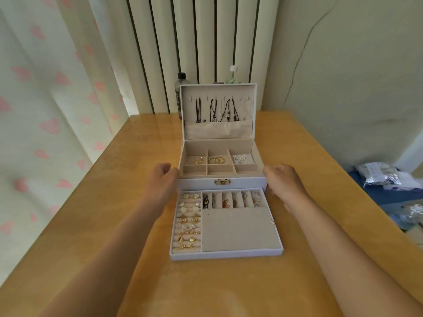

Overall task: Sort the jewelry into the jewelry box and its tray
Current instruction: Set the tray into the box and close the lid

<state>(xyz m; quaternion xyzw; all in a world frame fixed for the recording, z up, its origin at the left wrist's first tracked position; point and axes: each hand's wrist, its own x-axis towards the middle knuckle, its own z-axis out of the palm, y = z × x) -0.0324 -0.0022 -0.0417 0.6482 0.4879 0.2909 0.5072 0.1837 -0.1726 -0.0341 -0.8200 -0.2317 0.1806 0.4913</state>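
Both hands are reaching forward and bracketing the box (199,182). The left hand (163,179) is sitting loosely curled just beside its left wall, holding nothing that shows. The right hand (283,182) is lying with bent fingers against the right front corner, though I cannot tell whether it is actually gripping. Between the hands the box is standing open. Its lid (190,113) is rising upright beyond them with necklaces (216,110) hanging inside, and rings (216,160) are lying in the far compartments. Nearer than the hands, between the forearms, the tray (226,254) is lying on the table (302,156) against the box's front. Earrings (188,216) are filling the rolls on its left-hand side, and its small slots are partly filled. No loose jewelry is showing on the table, so the sorting is looking nearly finished, and the hands are probably squaring up or steadying the box. Doing this well is calling for even pressure from both sides and low, slow movement, so that the lid is not tipping and the small pieces are not jumping between compartments.
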